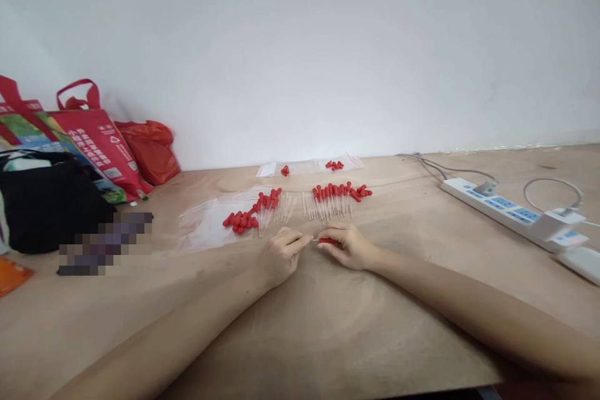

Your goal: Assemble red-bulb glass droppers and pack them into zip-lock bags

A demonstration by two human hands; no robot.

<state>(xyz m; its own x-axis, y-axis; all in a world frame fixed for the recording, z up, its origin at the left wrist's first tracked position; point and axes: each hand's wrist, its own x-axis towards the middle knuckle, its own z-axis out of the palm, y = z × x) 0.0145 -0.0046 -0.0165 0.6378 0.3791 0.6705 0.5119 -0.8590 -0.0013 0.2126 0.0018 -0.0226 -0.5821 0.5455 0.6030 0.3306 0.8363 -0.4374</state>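
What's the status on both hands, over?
Right hand pinching a red bulb. Left hand at the clear tube, grip unclear. Droppers lie just beyond, apparently not blocking.

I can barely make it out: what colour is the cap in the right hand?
The cap is red, best seen in the head view.

Red bulb (pixel 329 240) partly hidden by right fingers (pixel 334 227); dark item (pixel 105 247) pixelated.
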